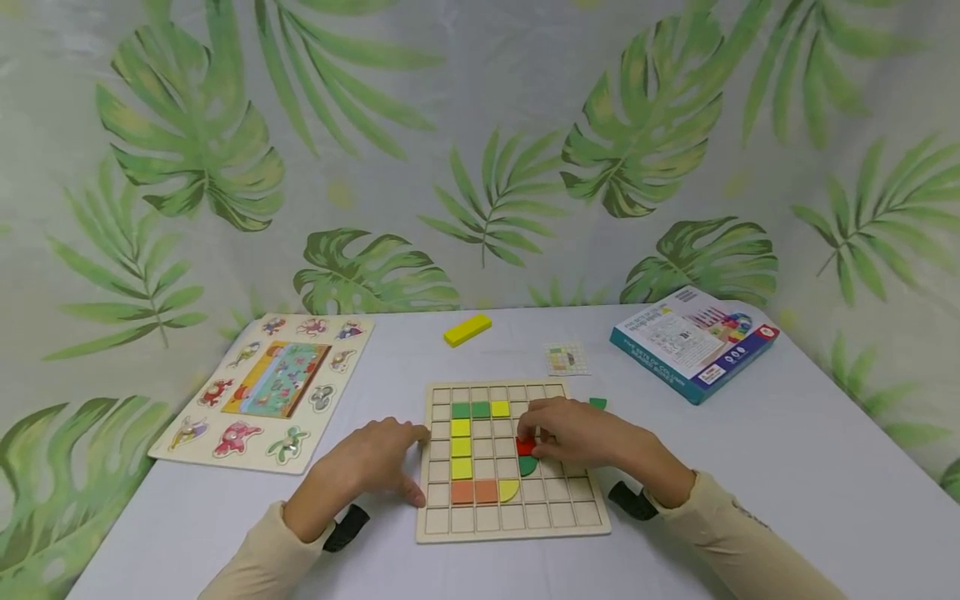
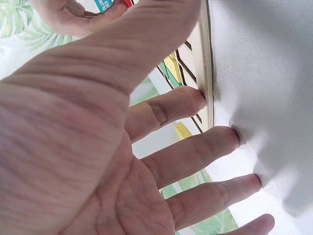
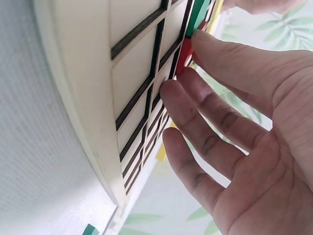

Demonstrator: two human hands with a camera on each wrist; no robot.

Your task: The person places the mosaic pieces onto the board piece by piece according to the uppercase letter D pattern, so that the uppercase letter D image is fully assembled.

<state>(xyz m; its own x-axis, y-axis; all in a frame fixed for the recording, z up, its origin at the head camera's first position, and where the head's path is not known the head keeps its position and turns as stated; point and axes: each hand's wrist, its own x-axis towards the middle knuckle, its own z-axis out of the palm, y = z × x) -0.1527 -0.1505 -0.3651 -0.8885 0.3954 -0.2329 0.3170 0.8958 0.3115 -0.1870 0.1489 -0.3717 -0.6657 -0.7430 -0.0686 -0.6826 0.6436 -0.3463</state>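
A wooden grid board [image 1: 525,517] lies on the table, with green, yellow and orange tiles set in some of its squares. My right hand [image 1: 573,429] is over the board's right half, its thumb and fingers at the two sides of a red tile [image 3: 185,53]. A rounded green tile [image 1: 528,467] lies in the square just nearer to me. At the board's left edge rests my left hand [image 1: 372,458], thumb and index fingertip against the rim and the other fingers spread, some touching the tablecloth. It holds nothing.
Behind the board lie a yellow block [image 1: 468,330] and a small pattern card [image 1: 566,359]. A green piece [image 1: 597,403] sits off the board's right edge. To the left is a wooden animal puzzle [image 1: 258,392]; a boxed set [image 1: 693,342] lies back right.
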